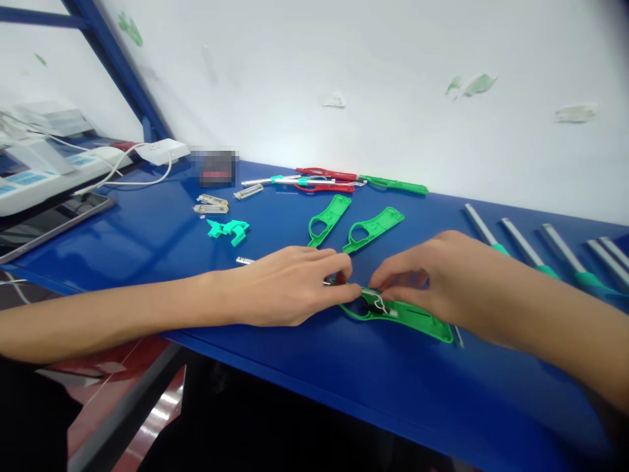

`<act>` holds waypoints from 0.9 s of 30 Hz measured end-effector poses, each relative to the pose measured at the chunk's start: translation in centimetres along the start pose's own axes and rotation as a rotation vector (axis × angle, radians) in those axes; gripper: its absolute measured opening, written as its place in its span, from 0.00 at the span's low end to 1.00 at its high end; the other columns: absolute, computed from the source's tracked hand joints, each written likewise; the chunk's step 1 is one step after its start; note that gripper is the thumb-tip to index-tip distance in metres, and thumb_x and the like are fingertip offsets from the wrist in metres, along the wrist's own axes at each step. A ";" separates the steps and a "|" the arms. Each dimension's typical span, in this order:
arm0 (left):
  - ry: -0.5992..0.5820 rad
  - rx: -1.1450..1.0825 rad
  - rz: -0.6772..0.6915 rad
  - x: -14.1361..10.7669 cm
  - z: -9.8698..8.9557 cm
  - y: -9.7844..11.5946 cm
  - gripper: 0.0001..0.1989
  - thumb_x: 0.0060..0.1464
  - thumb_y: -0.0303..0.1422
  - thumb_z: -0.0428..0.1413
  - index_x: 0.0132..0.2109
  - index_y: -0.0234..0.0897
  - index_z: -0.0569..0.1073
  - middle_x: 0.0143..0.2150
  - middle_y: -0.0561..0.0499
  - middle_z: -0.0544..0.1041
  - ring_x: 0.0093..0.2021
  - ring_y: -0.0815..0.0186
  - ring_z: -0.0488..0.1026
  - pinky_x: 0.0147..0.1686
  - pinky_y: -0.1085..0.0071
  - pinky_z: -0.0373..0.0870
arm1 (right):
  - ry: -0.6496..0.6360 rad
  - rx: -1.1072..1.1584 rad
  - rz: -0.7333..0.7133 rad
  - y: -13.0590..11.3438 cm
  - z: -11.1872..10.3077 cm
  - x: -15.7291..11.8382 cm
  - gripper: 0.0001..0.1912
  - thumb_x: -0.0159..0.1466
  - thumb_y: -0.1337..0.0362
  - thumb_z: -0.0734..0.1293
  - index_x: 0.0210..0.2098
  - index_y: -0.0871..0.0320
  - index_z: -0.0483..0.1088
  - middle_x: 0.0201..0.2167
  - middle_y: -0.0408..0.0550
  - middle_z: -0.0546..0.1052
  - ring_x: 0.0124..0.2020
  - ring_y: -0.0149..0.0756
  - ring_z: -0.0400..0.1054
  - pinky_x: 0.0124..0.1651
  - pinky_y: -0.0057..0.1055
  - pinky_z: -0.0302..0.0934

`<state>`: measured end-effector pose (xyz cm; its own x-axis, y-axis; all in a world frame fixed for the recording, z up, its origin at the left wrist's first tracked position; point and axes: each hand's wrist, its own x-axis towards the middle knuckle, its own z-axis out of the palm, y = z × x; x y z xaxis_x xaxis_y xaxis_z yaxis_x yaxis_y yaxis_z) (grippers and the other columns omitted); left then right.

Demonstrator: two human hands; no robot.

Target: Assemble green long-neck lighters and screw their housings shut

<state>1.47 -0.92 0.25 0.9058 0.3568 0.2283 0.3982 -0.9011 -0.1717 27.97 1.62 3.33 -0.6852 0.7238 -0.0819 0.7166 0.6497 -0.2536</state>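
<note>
Head view: a green shell lies on the blue surface, open side up, beneath and between the two hands. Its looped end is toward the left hand; its broad end extends below the right hand.

Left hand: fingers narrow, closed about a small metal part at the shell's looped end. Whether they also grip the shell cannot be told.

Right hand: fingers bent and narrow, tips at the shell's upper edge, beside a white wire. Whether anything is pinched between them cannot be told, the contact being partly hidden.

A thin rod lies just beside the shell's broad end. Beyond the hands, two green halves lie apart from each other. Red halves are by the wall, close to slim tubes with teal collars. Clear cases and a cluster of teal pieces are noted on the left, thicker tubes in a row on the right. A power strip and a tablet occupy the far left.
</note>
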 end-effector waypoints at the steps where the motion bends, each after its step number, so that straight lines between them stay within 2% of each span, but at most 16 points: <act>1: -0.021 0.018 0.002 0.0 -0.1 0.0 0.17 0.71 0.23 0.49 0.59 0.37 0.75 0.51 0.44 0.77 0.42 0.63 0.74 0.40 0.67 0.73 | -0.003 0.001 -0.002 0.0 0.0 0.0 0.12 0.65 0.64 0.68 0.37 0.38 0.82 0.28 0.32 0.84 0.29 0.35 0.79 0.32 0.31 0.62; 4: -0.049 0.053 0.007 0.0 -0.2 0.1 0.18 0.69 0.22 0.50 0.60 0.37 0.74 0.52 0.45 0.77 0.43 0.62 0.74 0.40 0.67 0.72 | -0.015 0.017 -0.001 0.0 -0.1 0.0 0.12 0.64 0.64 0.69 0.37 0.39 0.83 0.29 0.34 0.84 0.29 0.35 0.78 0.32 0.30 0.62; 10: -0.015 0.079 0.029 0.1 0.0 0.3 0.15 0.71 0.23 0.52 0.60 0.38 0.75 0.50 0.46 0.77 0.40 0.64 0.72 0.37 0.68 0.68 | 0.022 0.003 -0.044 -0.2 0.0 0.0 0.13 0.65 0.65 0.68 0.36 0.39 0.83 0.26 0.34 0.83 0.24 0.35 0.75 0.29 0.33 0.60; 13: -0.002 0.063 0.024 0.1 0.0 0.3 0.13 0.74 0.26 0.51 0.59 0.37 0.76 0.50 0.47 0.77 0.37 0.65 0.72 0.35 0.67 0.67 | 0.036 0.004 -0.062 -0.1 0.2 0.0 0.14 0.66 0.66 0.67 0.38 0.40 0.84 0.29 0.36 0.85 0.27 0.38 0.78 0.31 0.35 0.63; 17: -0.005 0.014 0.002 0.2 0.1 0.3 0.12 0.72 0.24 0.53 0.57 0.37 0.76 0.49 0.48 0.77 0.37 0.65 0.71 0.34 0.66 0.66 | 0.017 0.007 -0.051 -0.1 0.2 0.0 0.13 0.66 0.65 0.67 0.38 0.42 0.85 0.33 0.39 0.86 0.32 0.41 0.80 0.34 0.37 0.66; 23: -0.032 -0.048 -0.020 0.2 0.3 0.4 0.14 0.71 0.23 0.50 0.57 0.37 0.74 0.49 0.47 0.76 0.38 0.63 0.72 0.36 0.67 0.65 | 0.010 -0.001 0.019 -0.3 0.5 0.0 0.12 0.65 0.63 0.68 0.37 0.40 0.83 0.34 0.36 0.85 0.34 0.39 0.79 0.36 0.36 0.65; 27: -0.033 -0.022 -0.010 0.2 0.3 0.4 0.14 0.72 0.24 0.50 0.58 0.38 0.74 0.49 0.47 0.76 0.38 0.63 0.71 0.36 0.67 0.65 | 0.003 0.047 -0.002 -0.2 0.3 -0.3 0.12 0.66 0.62 0.67 0.38 0.39 0.83 0.35 0.34 0.85 0.34 0.35 0.78 0.36 0.33 0.65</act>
<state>1.86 -1.09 -0.05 0.9062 0.3736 0.1980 0.4044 -0.9024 -0.1485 27.94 1.19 3.10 -0.6863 0.7231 -0.0780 0.7081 0.6399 -0.2984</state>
